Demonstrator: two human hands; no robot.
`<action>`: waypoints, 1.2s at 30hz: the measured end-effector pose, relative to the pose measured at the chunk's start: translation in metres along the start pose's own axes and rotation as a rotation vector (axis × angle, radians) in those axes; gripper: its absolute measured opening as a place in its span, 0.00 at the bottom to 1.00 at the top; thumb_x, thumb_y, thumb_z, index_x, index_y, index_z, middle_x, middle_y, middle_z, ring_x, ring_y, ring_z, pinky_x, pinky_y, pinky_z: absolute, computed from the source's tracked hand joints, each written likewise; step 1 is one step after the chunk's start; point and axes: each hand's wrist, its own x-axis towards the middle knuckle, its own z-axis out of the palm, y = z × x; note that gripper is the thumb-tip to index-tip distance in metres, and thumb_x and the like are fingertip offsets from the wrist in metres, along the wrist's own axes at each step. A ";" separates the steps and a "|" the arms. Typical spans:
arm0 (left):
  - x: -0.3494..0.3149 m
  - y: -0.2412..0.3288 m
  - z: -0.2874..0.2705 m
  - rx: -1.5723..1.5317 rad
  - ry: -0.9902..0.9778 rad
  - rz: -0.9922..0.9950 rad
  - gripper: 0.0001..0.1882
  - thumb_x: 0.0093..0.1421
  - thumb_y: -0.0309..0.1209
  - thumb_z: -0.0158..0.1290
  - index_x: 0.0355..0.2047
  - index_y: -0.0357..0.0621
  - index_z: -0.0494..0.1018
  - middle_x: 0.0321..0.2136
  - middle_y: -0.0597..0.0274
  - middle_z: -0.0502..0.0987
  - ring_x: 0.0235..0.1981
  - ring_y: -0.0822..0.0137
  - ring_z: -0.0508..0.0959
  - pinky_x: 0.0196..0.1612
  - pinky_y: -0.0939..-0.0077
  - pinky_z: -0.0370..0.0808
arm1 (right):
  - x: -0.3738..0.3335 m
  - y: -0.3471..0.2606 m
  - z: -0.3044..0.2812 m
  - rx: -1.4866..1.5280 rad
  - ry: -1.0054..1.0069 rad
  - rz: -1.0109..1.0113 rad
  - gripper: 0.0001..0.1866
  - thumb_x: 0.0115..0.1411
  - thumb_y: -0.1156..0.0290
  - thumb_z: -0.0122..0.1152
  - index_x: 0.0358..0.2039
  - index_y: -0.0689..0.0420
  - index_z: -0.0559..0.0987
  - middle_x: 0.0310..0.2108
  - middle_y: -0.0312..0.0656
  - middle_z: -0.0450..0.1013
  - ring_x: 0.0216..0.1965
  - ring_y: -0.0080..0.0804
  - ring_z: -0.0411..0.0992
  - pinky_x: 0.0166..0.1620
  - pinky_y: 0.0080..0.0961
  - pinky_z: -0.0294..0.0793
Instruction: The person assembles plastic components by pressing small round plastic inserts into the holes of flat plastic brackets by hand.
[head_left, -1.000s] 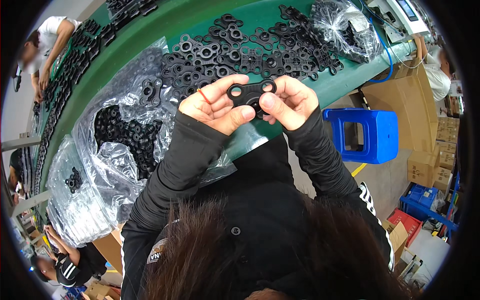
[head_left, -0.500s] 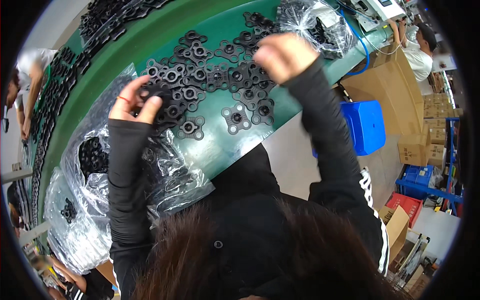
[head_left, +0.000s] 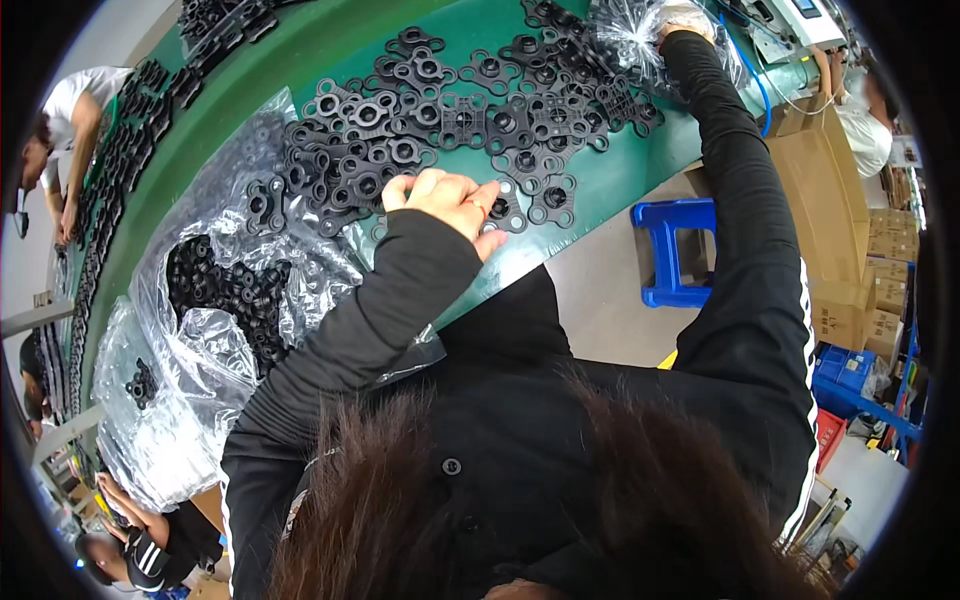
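My left hand (head_left: pixel 445 205) is over the near edge of the green table, palm down. Its fingers are bent and its thumb stands apart, by a flat black bracket (head_left: pixel 513 207) with round corner holes. The palm's underside is hidden. My right arm reaches far to the upper right, where my right hand (head_left: pixel 688 16) is at a clear plastic bag (head_left: pixel 622 32); its fingers are hidden. Between the hands spreads a heap of similar black brackets (head_left: pixel 462 122), some overlapping. Another bracket (head_left: pixel 265 205) lies at the edge of the clear plastic on the left.
Small black ring-like parts (head_left: pixel 235 300) fill an opened plastic bag (head_left: pixel 165 400) on the left. A blue stool (head_left: pixel 680 296) and cardboard boxes (head_left: pixel 825 200) stand right of the table. More black parts (head_left: pixel 110 200) line the far left, near a co-worker (head_left: pixel 75 130).
My left hand has moved right, from the left of the bracket heap to the table's near edge. My right hand has gone from above the heap to the bag at the upper right.
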 end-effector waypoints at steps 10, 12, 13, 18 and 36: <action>0.008 -0.017 -0.001 -0.264 0.188 0.092 0.21 0.41 0.26 0.59 0.40 0.45 0.71 0.33 0.61 0.69 0.30 0.65 0.70 0.41 0.65 0.67 | -0.093 -0.011 -0.077 1.255 0.371 0.244 0.09 0.47 0.69 0.63 0.27 0.57 0.74 0.23 0.35 0.70 0.22 0.21 0.66 0.29 0.13 0.67; 0.001 -0.009 -0.022 -0.790 0.130 -0.238 0.24 0.43 0.22 0.57 0.44 0.45 0.69 0.34 0.61 0.68 0.31 0.69 0.71 0.37 0.74 0.68 | -0.134 -0.060 -0.116 1.646 0.506 0.128 0.11 0.46 0.80 0.61 0.32 0.60 0.72 0.23 0.35 0.70 0.23 0.19 0.66 0.27 0.08 0.65; -0.004 -0.005 -0.032 -1.038 0.121 -0.416 0.25 0.43 0.20 0.56 0.45 0.45 0.68 0.34 0.62 0.67 0.31 0.71 0.71 0.35 0.78 0.69 | -0.153 -0.082 -0.130 1.722 0.420 -0.044 0.11 0.43 0.77 0.63 0.30 0.60 0.75 0.23 0.37 0.72 0.21 0.23 0.68 0.26 0.14 0.68; -0.006 0.002 -0.046 -1.320 -0.009 -0.620 0.30 0.45 0.14 0.53 0.51 0.43 0.63 0.35 0.61 0.65 0.31 0.76 0.72 0.31 0.89 0.69 | -0.238 -0.145 -0.178 1.382 0.415 -0.533 0.19 0.36 0.77 0.65 0.34 0.61 0.76 0.27 0.41 0.73 0.23 0.27 0.70 0.28 0.17 0.70; -0.025 0.017 -0.050 -1.445 0.196 -0.537 0.25 0.50 0.14 0.50 0.50 0.38 0.64 0.36 0.59 0.68 0.30 0.77 0.72 0.35 0.88 0.71 | -0.260 -0.196 -0.169 2.357 -0.263 -0.081 0.18 0.45 0.80 0.64 0.39 0.64 0.73 0.29 0.40 0.71 0.25 0.24 0.69 0.30 0.16 0.71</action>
